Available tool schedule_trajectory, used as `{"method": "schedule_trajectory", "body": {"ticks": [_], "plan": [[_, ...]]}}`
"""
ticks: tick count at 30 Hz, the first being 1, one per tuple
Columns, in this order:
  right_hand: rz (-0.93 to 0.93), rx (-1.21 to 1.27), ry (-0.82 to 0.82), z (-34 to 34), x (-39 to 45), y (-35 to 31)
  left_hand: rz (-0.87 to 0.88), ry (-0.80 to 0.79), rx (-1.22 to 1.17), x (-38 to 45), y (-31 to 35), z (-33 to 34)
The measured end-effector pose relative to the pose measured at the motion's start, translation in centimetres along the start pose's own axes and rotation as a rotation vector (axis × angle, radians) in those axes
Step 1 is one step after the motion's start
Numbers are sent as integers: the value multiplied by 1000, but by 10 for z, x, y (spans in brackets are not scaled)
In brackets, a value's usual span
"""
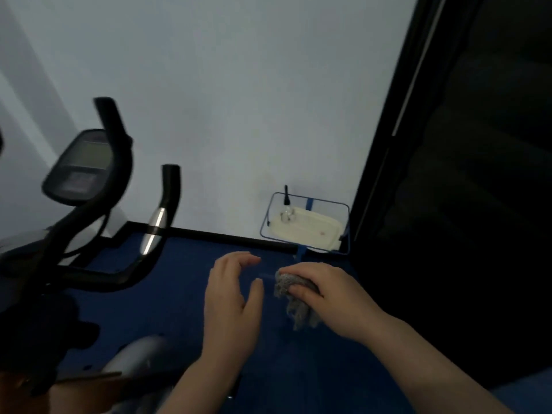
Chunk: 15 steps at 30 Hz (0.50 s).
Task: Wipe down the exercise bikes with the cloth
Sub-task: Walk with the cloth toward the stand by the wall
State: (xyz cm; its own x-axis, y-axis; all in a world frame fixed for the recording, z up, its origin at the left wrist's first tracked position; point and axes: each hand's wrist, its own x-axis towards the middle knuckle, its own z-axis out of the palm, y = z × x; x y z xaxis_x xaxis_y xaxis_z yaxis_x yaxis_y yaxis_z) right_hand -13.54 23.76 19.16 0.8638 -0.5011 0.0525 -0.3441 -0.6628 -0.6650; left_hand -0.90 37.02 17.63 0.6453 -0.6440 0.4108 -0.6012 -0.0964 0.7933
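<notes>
An exercise bike [98, 264] fills the left side, with black curved handlebars and a grey console [79, 168] tilted toward me. My right hand [328, 297] is closed around a bunched grey cloth [294, 297], held over the blue floor to the right of the bike. Just left of the cloth my left hand [231, 297] hovers with fingers spread and curved, holding nothing. Neither hand touches the bike. The bike's silver body [134, 357] shows at the bottom left.
A white wall rises behind, with a black skirting strip [227, 237] along the blue floor. A small blue wire rack [307, 225] with a cream box and a short black antenna sits by the wall. A dark door or window frame [391, 144] stands at right.
</notes>
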Motion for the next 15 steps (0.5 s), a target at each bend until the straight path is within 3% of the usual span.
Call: {"method": "schedule_trajectory", "body": {"ticks": [7,15], "plan": [[273,34,-25,4,-10,68,-53,-415,275,11,-31,74],[432,-14,-116,31,37,126,-160,-701,413,69,-95,127]]}}
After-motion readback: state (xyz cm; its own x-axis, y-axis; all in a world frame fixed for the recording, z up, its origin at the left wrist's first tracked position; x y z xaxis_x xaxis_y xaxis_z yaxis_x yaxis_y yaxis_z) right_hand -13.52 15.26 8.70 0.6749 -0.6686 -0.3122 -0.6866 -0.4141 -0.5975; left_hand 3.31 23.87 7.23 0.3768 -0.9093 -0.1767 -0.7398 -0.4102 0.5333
